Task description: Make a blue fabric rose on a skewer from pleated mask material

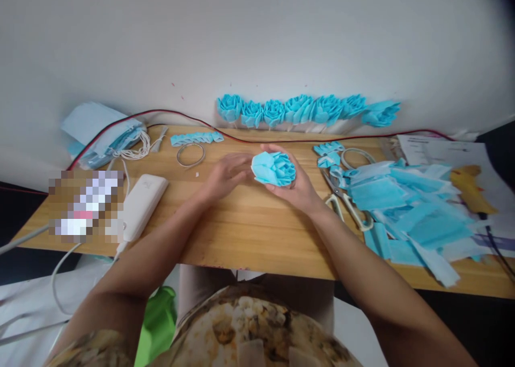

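Flower [273, 168] in right hand [301, 189] over table [257, 238], power bank [145, 205] left, scissors [351, 208] right — beside sheets [434, 219], flower row [300, 109] behind

The right hand [301, 189] holds a blue flower [273, 168] over the table [257, 235], the left hand [225, 176] near it.

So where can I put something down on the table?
The front middle of the table, between left forearm and right forearm, is bare; so is a smaller patch between power bank and left forearm. Right side crowded: scissors, blue fabric scraps, glue gun.
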Motion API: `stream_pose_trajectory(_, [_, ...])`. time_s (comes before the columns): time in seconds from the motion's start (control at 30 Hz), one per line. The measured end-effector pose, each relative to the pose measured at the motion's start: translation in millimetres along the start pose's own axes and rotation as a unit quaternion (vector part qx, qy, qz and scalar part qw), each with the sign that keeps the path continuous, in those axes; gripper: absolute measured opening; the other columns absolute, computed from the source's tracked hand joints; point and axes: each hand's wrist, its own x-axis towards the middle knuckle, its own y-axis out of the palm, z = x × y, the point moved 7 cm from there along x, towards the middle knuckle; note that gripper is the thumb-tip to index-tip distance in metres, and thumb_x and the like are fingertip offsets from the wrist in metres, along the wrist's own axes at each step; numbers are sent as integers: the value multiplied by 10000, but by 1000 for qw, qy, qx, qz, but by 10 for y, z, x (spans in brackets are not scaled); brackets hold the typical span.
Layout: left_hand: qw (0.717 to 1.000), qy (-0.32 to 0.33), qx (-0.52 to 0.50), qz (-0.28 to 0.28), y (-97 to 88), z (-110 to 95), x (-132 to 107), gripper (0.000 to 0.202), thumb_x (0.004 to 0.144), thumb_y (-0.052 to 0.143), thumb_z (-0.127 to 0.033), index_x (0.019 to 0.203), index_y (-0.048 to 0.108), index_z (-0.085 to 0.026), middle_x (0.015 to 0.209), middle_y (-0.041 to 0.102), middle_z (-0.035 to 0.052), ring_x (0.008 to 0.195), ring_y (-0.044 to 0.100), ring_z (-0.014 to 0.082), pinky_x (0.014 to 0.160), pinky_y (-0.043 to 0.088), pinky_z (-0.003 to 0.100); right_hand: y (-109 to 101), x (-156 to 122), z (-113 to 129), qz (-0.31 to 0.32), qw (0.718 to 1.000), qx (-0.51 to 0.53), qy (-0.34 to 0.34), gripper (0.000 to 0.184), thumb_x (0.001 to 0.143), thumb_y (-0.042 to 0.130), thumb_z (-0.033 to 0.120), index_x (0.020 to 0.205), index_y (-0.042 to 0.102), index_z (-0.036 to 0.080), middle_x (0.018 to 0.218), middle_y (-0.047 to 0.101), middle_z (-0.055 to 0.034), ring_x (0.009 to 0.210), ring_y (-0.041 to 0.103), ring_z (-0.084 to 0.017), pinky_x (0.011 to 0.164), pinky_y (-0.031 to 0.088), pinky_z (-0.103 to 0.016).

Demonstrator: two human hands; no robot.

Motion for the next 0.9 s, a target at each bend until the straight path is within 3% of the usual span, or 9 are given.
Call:
stream_pose_trajectory(0.1, [999, -2, -24, 27, 104, -31, -28, 287, 972, 638, -438, 913, 770, -190, 927, 786, 83, 893, 729, 215, 845, 553, 336, 24, -14, -52, 19, 1000, -18, -7, 796, 832, 800, 435, 1538, 448, 336, 1590, 530, -90, 1458, 522, -283, 1186, 467, -482])
stream_pose_trajectory(0.17, [999, -11, -41, -1, 78, -28, -33, 303, 977, 626, -426, 842, 760, -189, 849, 772, 64, 812, 714, 199, 778, 545, 316, 5, -9, -117, 5, 1000, -22, -10, 899, 824, 811, 442, 1598, 366, 341, 1614, 501, -95, 1470, 510, -289, 1196, 454, -488])
stream_pose_trajectory(0.27, [996, -14, -50, -69, -54, 0, -22, 262, 953, 661, -402, 830, 768, -197, 868, 780, 57, 835, 717, 203, 782, 540, 313, -67, 12, -211, -43, 998, -54, 1, 991, 806, 830, 456, 1631, 301, 307, 1605, 503, -116, 1481, 493, -301, 1213, 425, -494])
stream_pose_trajectory(0.33, [994, -18, -49, -95, -125, 31, -13, 238, 948, 669, -387, 847, 779, -201, 847, 776, 46, 815, 713, 196, 779, 537, 307, -128, 16, -198, -86, 992, -89, -3, 908, 831, 807, 447, 1600, 350, 285, 1533, 570, -119, 1435, 537, -296, 1184, 451, -493])
stream_pose_trajectory(0.47, [991, -24, -28, -125, -188, 68, -11, 204, 950, 652, -320, 876, 790, -190, 791, 757, 22, 765, 691, 172, 744, 521, 273, -247, -50, 89, -198, 960, -184, -74, 364, 947, 651, 335, 1300, 603, 263, 1151, 729, -69, 1088, 695, -248, 975, 555, -447])
stream_pose_trajectory(0.53, [990, -24, -17, -135, -191, 71, -19, 192, 943, 651, -292, 866, 789, -183, 782, 754, 20, 757, 685, 166, 732, 517, 261, -218, -81, 277, -207, 940, -241, -127, 171, 952, 619, 271, 1120, 648, 259, 965, 720, -35, 928, 684, -228, 863, 547, -415])
stream_pose_trajectory(0.67, [991, -33, -8, -133, -168, 92, -29, 187, 940, 667, -312, 875, 786, -183, 796, 764, 26, 762, 696, 175, 743, 540, 272, -110, -107, 484, -186, 906, -316, -212, 143, 935, 637, 202, 1064, 634, 262, 853, 692, -7, 830, 651, -211, 787, 489, -391])
stream_pose_trajectory(0.9, [993, -34, -11, -113, -107, 77, -31, 183, 938, 657, -288, 915, 799, -174, 858, 792, 45, 801, 717, 182, 763, 554, 279, -85, -98, 435, -180, 889, -366, -209, 138, 941, 679, 284, 1073, 643, 261, 797, 673, 4, 776, 628, -212, 759, 437, -388])
